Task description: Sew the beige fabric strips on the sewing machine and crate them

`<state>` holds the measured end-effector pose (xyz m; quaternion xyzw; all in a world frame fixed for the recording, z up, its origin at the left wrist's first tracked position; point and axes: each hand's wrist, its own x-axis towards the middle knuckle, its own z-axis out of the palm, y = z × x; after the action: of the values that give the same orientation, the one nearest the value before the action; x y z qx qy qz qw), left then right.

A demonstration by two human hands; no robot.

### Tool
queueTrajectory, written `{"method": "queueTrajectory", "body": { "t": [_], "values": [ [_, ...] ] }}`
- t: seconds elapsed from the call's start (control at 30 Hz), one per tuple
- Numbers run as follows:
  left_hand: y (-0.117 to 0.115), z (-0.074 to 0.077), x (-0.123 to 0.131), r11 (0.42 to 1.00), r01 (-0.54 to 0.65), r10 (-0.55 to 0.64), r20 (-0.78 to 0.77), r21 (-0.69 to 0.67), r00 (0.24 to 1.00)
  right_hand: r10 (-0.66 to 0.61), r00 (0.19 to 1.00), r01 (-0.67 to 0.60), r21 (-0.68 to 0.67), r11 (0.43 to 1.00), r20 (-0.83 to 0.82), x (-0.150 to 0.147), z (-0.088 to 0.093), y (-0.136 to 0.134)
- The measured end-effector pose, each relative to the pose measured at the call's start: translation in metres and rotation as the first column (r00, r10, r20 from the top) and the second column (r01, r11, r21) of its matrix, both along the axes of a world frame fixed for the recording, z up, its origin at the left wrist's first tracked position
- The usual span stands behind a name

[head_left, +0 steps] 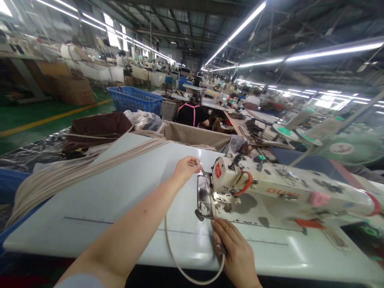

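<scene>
A huge room with a dark roof (180, 16) and long white lights (252, 16) goes far back. In it stands a wide, shiny white table (120, 200) with thin ruler lines marked along its near side. A big cream-white metal sewing machine (270, 192) with orange letters sits on the right part of the table. A big bunch of long, flat beige strips (60, 180) lies across the table's left end and hangs down there. Past the table, a person in a black top with pink straps (186, 115) has their back to us. Near that person, to the left, is a blue plastic basket (135, 100) with holes in its sides.

The left hand (187, 170) is up by the left side of the machine's head, with finger and thumb pinched on one end of a long, thin beige strap (170, 244). The right hand (232, 250) is low, near the front of the table. Its fingers hold the same strap and press it down. Between the two hands, the strap runs beside a shiny, worn metal plate (204, 196). More of it makes a loop that hangs past the table's front edge. A small dark thing (222, 249) is tucked in the right hand; I cannot tell what it is.
</scene>
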<state>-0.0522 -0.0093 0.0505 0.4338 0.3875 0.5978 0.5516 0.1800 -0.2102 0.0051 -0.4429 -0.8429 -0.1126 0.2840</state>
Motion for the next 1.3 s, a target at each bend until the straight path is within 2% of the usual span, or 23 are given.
{"method": "queueTrajectory", "body": {
  "t": [0.27,0.5,0.7,1.07,1.3],
  "values": [
    [-0.013,0.007,-0.003,0.999,-0.009,0.009,0.006,-0.043,1.000,-0.003,1.000,0.002,0.051,0.999,0.020,0.002,-0.002,0.003],
    [-0.020,0.010,-0.008,0.996,0.041,-0.044,-0.040,-0.077,0.998,0.018,1.000,-0.018,0.082,0.996,-0.003,0.004,0.000,0.001],
    [-0.028,0.009,-0.013,0.975,0.166,-0.188,-0.151,-0.148,0.970,0.016,0.999,-0.014,0.065,0.998,-0.031,0.001,0.000,-0.002],
    [-0.050,-0.004,-0.024,0.877,0.383,-0.450,-0.213,-0.291,0.867,0.008,0.996,-0.008,-0.001,1.000,-0.088,-0.003,0.005,-0.003],
    [-0.057,-0.002,-0.027,0.829,0.449,-0.537,-0.250,-0.335,0.806,-0.002,0.996,0.004,0.017,1.000,-0.086,-0.005,0.006,-0.004]
  ]
}}
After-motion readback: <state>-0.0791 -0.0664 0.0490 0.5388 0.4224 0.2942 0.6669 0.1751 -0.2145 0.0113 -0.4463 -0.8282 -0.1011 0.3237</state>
